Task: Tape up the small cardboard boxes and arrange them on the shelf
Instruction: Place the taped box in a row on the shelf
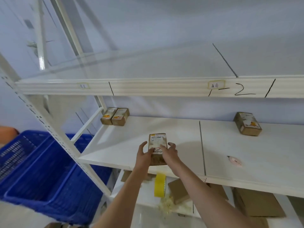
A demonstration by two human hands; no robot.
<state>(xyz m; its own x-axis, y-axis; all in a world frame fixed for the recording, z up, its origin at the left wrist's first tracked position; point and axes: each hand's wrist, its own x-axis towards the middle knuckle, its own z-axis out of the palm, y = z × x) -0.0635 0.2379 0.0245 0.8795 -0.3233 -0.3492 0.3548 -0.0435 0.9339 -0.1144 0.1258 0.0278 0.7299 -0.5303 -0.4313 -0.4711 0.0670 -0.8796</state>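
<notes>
Left hand (145, 151) and right hand (169, 150) both reached forward on outstretched bare arms, fingers curled round either side of small brown cardboard box (157, 148), clasping it between them. White printed label and black marker strokes on box top; near end overhanging front edge of white metal shelf (118, 145). Two similar boxes (115, 116) touching side by side at 11 o'clock, another (247, 123) at 2 o'clock. Yellow tape roll (159, 185) at 6 o'clock, one level below.

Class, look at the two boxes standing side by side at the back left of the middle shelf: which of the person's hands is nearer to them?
Left. The left hand grips the held box on the side towards the pair of boxes; the right hand is on its far side.
</notes>
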